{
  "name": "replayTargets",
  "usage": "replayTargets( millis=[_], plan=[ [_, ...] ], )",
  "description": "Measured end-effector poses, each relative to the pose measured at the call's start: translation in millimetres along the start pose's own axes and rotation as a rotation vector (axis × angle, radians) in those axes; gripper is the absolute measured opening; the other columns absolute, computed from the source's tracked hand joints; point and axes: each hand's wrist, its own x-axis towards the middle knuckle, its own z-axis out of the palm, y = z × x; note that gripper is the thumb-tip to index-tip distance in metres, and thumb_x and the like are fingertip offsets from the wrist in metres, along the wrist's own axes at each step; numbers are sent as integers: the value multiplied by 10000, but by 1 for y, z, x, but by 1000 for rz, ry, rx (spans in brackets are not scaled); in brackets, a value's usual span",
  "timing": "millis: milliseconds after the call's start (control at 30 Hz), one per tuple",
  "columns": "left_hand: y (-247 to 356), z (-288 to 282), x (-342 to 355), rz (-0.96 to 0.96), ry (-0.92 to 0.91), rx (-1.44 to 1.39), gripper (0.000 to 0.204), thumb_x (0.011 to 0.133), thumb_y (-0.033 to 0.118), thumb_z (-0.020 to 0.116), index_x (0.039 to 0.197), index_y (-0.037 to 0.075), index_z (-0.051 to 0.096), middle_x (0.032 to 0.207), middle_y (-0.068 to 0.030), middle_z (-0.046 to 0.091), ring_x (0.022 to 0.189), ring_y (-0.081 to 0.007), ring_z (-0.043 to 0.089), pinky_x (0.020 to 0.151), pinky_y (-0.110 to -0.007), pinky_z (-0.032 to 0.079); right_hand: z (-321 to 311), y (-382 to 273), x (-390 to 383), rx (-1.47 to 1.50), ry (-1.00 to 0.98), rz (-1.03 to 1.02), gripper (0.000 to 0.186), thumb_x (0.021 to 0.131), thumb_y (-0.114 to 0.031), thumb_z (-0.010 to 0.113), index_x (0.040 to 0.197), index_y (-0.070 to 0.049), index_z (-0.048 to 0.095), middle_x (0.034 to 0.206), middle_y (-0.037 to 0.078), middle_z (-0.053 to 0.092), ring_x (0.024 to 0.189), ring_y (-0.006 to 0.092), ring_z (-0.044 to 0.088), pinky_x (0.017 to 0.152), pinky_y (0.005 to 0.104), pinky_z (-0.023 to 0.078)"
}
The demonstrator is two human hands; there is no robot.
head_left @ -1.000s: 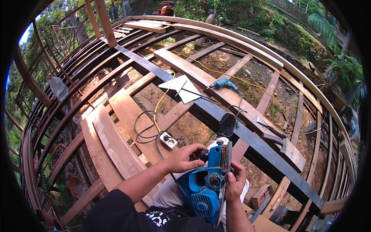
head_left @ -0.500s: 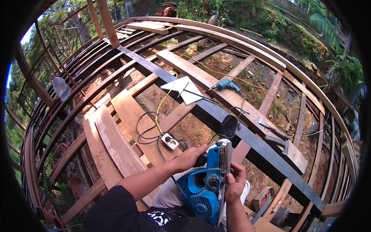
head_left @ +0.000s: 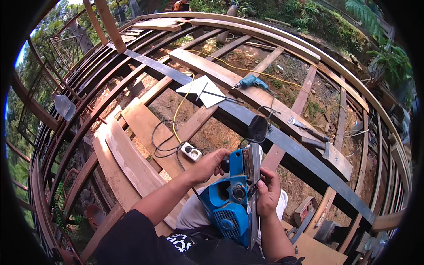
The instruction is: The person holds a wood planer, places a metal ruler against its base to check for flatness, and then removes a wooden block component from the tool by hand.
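A blue electric planer (head_left: 229, 212) stands on end over my lap, its metal sole turned to the right. My left hand (head_left: 211, 167) is closed with curled fingers on the black front knob (head_left: 225, 165). On the other side, my right hand (head_left: 268, 193) is closed, its fingers bent against the sole plate (head_left: 253, 176); part of that grip is hidden. A dark cable trails from the planer's left side to a white socket block (head_left: 191, 152) just beyond my left hand. My shoe (head_left: 258, 128) shows past the planer's top end.
A dark metal beam (head_left: 304, 165) crosses in front, with open gaps between joists. A plank beyond carries a teal drill (head_left: 251, 82), a brush (head_left: 297, 123) and a hammer (head_left: 326, 150). White tiles (head_left: 205, 90) lie on the beam. A person (head_left: 181, 5) is far off.
The planer has risen slightly between my hands. My left fingers have curled in more around the knob, and the whole view has shifted a little.
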Motion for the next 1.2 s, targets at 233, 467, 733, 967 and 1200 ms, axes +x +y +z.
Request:
replayTargets(
  millis=[233,467,733,967,1200],
  plan=[
    [1,9,-4,123,50,-59,386,1013,372,406,971,41,601,752,16,551,600,-42,476,518,-198,375,0,-7,9,-28,-17,23,394,911,-237,576,1216,3,511,1232,152,532,1147,225,506,990,351,366],
    [19,24,-10,262,43,-78,358,946,323,561,1113,9,529,914,-41,581,737,-78,531,658,-226,442,-5,-33,28,-241,-48,-42,676,790,-537,660,1179,2,540,1100,148,604,1031,253,567,905,371,405],
    [-8,4,-3,-74,30,-151,451,989,461,410,1050,48,581,797,-2,576,632,-59,502,557,-188,393,1,-35,32,-282,-51,-12,649,734,-447,721,1172,2,554,1064,147,616,1001,241,575,868,354,422],
    [9,22,-9,228,-27,-188,411,948,305,542,1232,20,459,997,-69,596,860,-118,588,740,-240,473,8,-36,38,-217,14,10,600,686,-285,722,1164,30,547,1021,115,604,965,189,565,867,326,429],
    [4,16,-4,159,-21,-130,321,938,249,556,1137,-2,539,943,-50,599,826,-99,570,725,-233,461,10,-33,33,-31,93,53,610,685,-257,722,1171,44,510,1053,101,568,968,172,529,872,311,420]
  ],
)
